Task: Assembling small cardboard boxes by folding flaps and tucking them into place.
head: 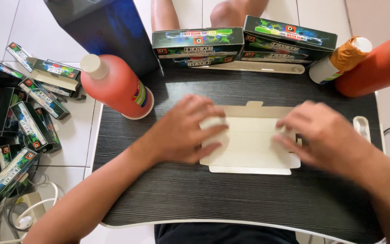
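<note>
At the middle of the dark wood-grain lap desk (pixel 231 203) lies an unfolded cream cardboard box blank (pixel 249 144), flat, inner side up, its tabs showing along the far and near edges. Left hand (pixel 183 131) rests palm down on the blank's left end, fingers curled loosely together over the edge. Right hand (pixel 321 133) presses on the right end, fingers bent and close together, wrist angled in from the right. Both forearms reach in from the near side. Beyond stand two printed black boxes (pixel 244 45), an orange-red bottle (pixel 113 83) at left and another (pixel 375 63) lying at right. More small boxes (pixel 28 117) are piled on the floor at left.
</note>
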